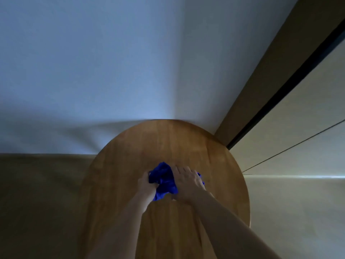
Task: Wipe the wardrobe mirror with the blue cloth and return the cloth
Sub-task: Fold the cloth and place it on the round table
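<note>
Crumpled blue cloth (164,179) bunched on the round wooden worktop (168,143), roughly at its middle, slightly toward the near side. Deep, saturated blue, heaped in loose folds, with one peak rising at the far edge and a tail trailing toward the near side between the two wrists.

Left hand (147,184) at the cloth's left edge, fingers curled into the fabric, gripping a fold; fingertips buried in the blue and not separately visible. Right hand (186,181) laid over the cloth's right side, palm down, fingers fairly straight and spread, pointing toward the far side, pressing on the fabric rather than closing round it. A sliver of blue showing past the right hand's right edge. Both bare forearms reaching in from the near edge of the view, converging on the cloth.

Worktop warm brown with visible straight grain running near to far, curved rim visible on the right (247,202), far edge close against a pale wall (93,62). Wall lit in a bluish cast, with soft shadow just above the worktop's far edge. Below the wall on the left, a dim brownish floor (37,193).

To the right, a tan upright panel (261,81) running diagonally up, bordered by a dark strip (291,86). Beyond that, pale cream surfaces (298,137) crossed by a thin dark line; whether these belong to the wardrobe cannot be told. A bright horizontal streak of light (298,177) at the right, level with the hands.
</note>
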Motion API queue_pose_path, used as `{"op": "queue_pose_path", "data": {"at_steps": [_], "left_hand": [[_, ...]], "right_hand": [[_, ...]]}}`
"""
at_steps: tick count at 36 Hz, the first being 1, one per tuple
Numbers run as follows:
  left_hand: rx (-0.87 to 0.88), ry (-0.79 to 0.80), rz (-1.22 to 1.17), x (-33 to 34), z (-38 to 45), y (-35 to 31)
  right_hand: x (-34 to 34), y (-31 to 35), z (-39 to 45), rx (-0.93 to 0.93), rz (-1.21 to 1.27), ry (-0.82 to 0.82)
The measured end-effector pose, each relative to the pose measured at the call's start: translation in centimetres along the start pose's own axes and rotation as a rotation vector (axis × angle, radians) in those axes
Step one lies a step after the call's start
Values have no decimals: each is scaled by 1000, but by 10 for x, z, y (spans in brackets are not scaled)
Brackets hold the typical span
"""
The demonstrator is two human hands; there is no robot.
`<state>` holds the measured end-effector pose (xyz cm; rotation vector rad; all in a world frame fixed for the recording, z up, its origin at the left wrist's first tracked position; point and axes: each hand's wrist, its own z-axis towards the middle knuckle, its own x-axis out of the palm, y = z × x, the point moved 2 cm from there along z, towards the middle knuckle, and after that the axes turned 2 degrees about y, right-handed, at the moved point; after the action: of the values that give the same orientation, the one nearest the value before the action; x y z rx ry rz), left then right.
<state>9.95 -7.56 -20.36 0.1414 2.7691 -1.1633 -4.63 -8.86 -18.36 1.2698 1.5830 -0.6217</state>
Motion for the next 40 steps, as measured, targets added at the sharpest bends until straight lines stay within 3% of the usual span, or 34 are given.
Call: {"op": "queue_pose_path", "data": {"at_steps": [3,9,12,16,20,23,27,29,32,35,40], "left_hand": [[-49,-11,153,-11,6,15],[-5,-30,408,-8,-2,13],[141,-39,814,2,-6,7],[364,63,1285,15,-9,8],[635,-4,1561,16,-18,9],[676,68,1595,17,-28,14],[513,180,1473,0,-44,27],[472,108,1336,-10,-46,29],[399,-181,1024,-20,-40,26],[372,-391,924,-25,-27,25],[366,-221,1071,-13,4,24]], "right_hand": [[23,3,0,16,-6,109],[29,-8,-9,113,-106,112],[22,-6,-6,109,-95,127],[17,1,-10,63,-33,90],[22,7,-26,-18,24,113],[28,10,-38,-100,51,191],[30,10,-50,-82,51,282],[28,5,-50,53,194,186],[25,-5,-41,307,334,-39],[33,-11,-32,544,417,-28],[58,-6,-36,841,526,203]]}}
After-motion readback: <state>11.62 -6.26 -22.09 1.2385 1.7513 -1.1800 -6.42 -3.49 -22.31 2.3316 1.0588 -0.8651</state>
